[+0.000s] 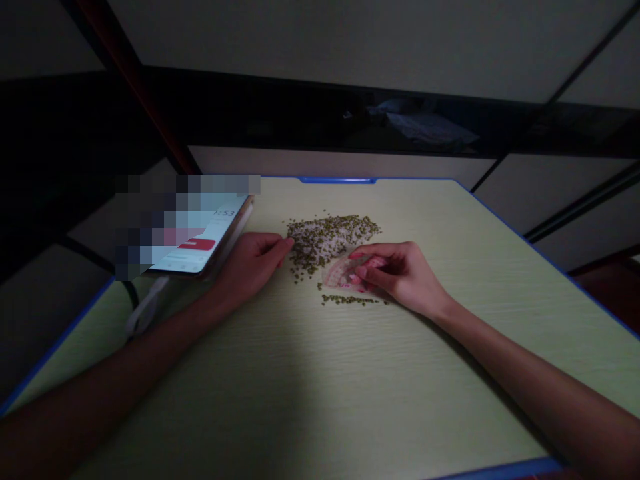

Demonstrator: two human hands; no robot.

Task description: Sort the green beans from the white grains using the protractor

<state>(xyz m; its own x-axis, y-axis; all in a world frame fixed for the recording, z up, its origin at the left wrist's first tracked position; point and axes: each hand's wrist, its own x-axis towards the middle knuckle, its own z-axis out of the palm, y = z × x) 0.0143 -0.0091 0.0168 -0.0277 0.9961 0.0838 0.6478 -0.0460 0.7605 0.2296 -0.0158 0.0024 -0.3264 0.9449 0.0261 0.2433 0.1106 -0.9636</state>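
Observation:
A mixed pile of small green beans and whitish grains (333, 237), like mung beans and rice, lies on the table. My right hand (395, 273) pinches a clear protractor with pink markings (337, 275), which lies at the pile's near right side. A short row of green beans (350, 300) sits just below the protractor, apart from the pile. At the pile's left edge rests my left hand (257, 260), its fingers curled in and the thumb against the index finger. Whatever may be between those fingers is hidden.
A lit phone (197, 250), partly blurred out, leans at the left beside my left wrist, with a white cable (147, 307) below it. The pale wood-grain table (280, 387) has a blue rim. Cabinet panels (340, 40) stand behind it.

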